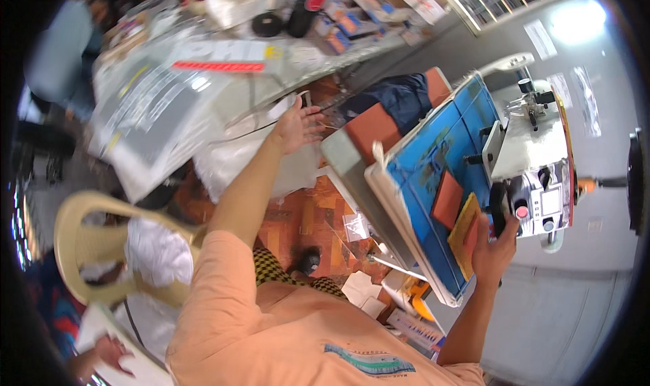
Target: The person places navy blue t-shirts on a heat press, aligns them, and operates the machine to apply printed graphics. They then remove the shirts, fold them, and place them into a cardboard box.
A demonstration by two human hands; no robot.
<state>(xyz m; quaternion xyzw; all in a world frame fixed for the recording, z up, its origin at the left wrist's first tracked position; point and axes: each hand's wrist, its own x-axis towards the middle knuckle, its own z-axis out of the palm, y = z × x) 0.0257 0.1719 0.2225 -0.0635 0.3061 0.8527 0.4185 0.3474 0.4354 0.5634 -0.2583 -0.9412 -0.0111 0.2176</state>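
Observation:
My left hand [298,123] reaches out with fingers spread and nothing held, near a white bag [247,166] and thin cables below the table edge. My right hand [491,254] curls at the lower front of a machine [545,196], apparently gripping its black handle [500,203], beside a yellow pad [462,234]. The machine has a blue board [425,179] with a small red pad [447,200] on it. Behind that board stand red padding [372,132] and dark folded cloth [399,98].
A cluttered table [240,88] with a grey package [149,105] spans the upper left. A beige plastic chair [81,240] holds white cloth [159,251]. Another person's hand [112,352] is at lower left. Papers and boxes [413,328] lie below the machine. A grey wall [589,264] stands right.

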